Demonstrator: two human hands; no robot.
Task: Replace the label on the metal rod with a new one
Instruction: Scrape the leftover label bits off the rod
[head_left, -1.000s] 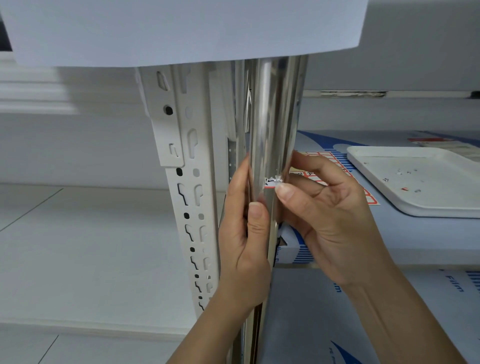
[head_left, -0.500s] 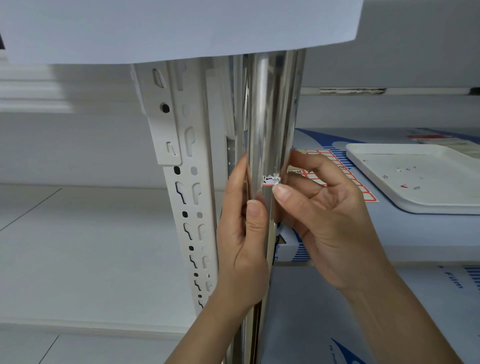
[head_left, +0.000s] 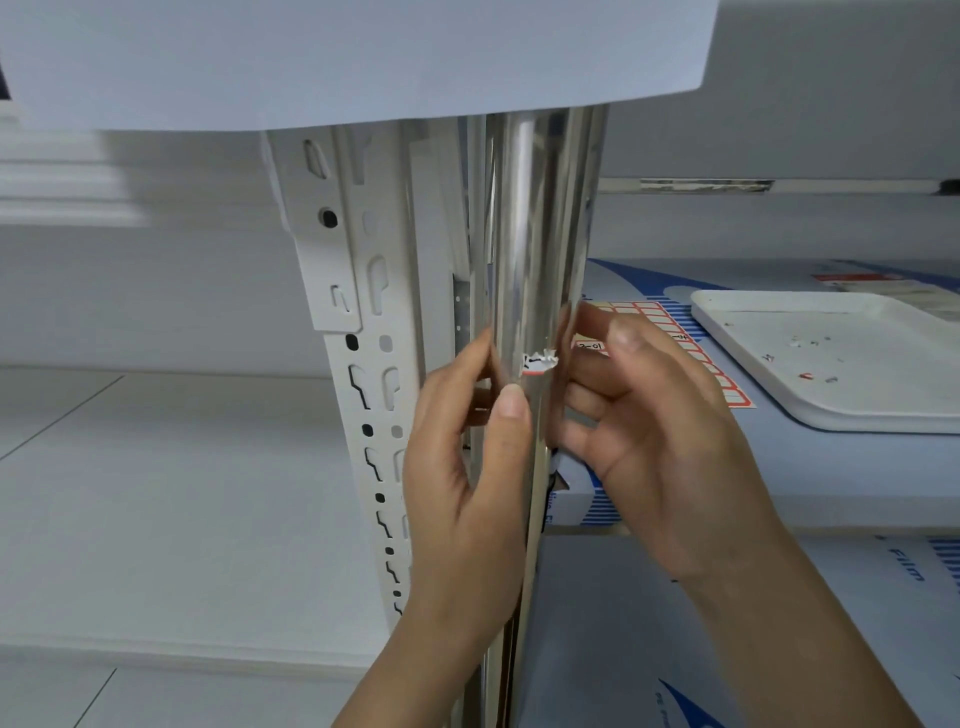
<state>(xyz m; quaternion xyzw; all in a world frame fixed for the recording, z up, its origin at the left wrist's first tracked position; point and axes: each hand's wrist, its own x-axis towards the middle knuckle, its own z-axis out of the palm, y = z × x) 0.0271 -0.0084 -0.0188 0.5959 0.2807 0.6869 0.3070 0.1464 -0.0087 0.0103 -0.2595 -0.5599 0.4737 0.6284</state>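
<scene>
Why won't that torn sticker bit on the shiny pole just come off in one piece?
The label remnant looks like thin paper with ragged edges, so it would probably tear again instead of lifting whole. It lies flat on the smooth metal rod, so its glue likely clings. Small scraps on the white tray suggest it flakes off in crumbs.

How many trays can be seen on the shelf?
1. One white tray lies on the shelf to the right of the metal rod, with small label scraps in it. Others may be out of view.
</scene>
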